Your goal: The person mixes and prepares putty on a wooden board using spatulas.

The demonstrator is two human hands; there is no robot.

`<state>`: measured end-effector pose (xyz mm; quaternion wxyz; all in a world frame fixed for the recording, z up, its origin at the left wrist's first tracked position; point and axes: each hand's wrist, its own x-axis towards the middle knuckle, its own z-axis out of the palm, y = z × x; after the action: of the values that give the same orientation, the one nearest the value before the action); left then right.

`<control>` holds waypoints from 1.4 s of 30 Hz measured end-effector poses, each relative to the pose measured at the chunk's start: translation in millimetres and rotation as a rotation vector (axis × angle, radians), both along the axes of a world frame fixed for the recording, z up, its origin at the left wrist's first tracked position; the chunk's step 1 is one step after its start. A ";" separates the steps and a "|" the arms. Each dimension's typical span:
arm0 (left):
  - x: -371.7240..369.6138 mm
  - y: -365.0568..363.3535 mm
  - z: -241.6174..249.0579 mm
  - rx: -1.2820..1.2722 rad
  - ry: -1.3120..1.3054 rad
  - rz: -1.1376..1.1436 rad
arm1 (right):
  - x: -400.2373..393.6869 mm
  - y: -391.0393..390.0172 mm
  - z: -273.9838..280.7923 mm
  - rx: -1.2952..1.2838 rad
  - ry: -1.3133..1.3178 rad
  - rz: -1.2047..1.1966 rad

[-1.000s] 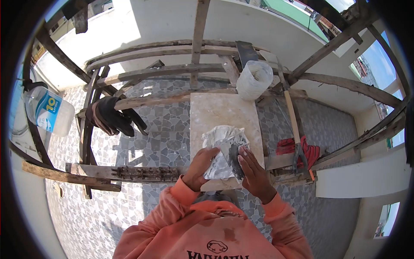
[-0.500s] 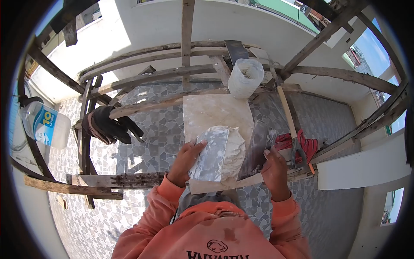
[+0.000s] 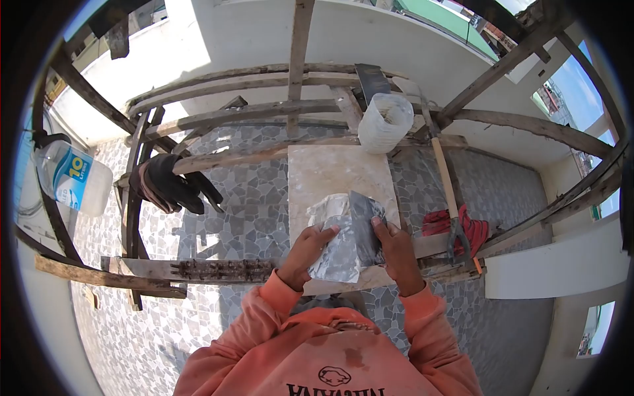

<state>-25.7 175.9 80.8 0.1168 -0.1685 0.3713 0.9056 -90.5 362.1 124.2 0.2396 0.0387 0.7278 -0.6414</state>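
My left hand [image 3: 306, 256] is closed on a thin flat plate [image 3: 335, 254] smeared with white putty, thumb on top. Closed on a dark flat scraper blade [image 3: 365, 214], my right hand [image 3: 400, 256] has its thumb across the near face. The blade's left edge overlaps the plate's right side. White putty [image 3: 329, 206] shows at the plate's far edge; the rest of it is hidden behind the two tools. Beneath both hands lies a pale, putty-stained board [image 3: 323, 168] across the scaffold timbers.
A translucent ribbed plastic container [image 3: 385, 125] stands past the board's far right corner. At right, a long wooden handle [image 3: 444, 175] lies near a red striped cloth [image 3: 469, 231]. A dark cloth [image 3: 165, 185] drapes over timber at left, near a 10-litre bottle [image 3: 76, 178]. Stone-patterned floor [image 3: 244, 178] lies below.
My right hand has brought the dark blade left, from beside the putty to against the plate. The wide putty mound seen earlier is now mostly covered. The whole view has shifted slightly.
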 end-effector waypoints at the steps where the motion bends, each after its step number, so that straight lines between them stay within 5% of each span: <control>1: -0.8 -4.9 -3.5 -0.018 0.001 0.001 | 5.6 1.8 1.2 0.023 -0.010 0.034; 9: -22.9 -30.5 -29.6 0.014 -0.070 0.145 | 30.9 39.3 2.8 0.165 -0.034 0.203; 11: -28.2 -43.3 1.5 0.013 -0.037 0.177 | 35.1 49.3 11.0 0.303 0.007 0.257; 14: -29.5 -47.1 19.3 -0.074 0.083 0.190 | 30.4 50.2 7.9 0.006 -0.017 -0.112; 21: -10.0 8.6 10.9 -0.149 0.189 0.207 | 1.2 9.0 13.4 -0.457 0.036 -0.367; 29: 8.6 15.8 5.5 -0.223 0.206 0.228 | -20.6 4.9 -59.7 -0.107 0.105 -0.358; 30: 10.0 16.3 5.0 -0.206 0.196 0.224 | -23.6 5.2 -52.2 0.085 0.329 -0.376; 34: 12.4 15.6 4.5 -0.095 0.142 0.307 | -20.7 35.5 -41.7 -0.163 0.078 -0.476; 38: 9.1 1.5 -18.5 0.044 0.017 0.309 | 6.5 36.4 4.2 -0.530 0.270 -0.236; 42: 8.9 1.1 -13.9 0.142 -0.093 0.218 | 41.7 35.8 19.5 -0.008 0.708 -0.206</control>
<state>-16.8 177.0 67.0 0.0463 -0.2411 0.2797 0.9282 -48.8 397.9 143.8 -0.0926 -0.1137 0.7553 -0.6387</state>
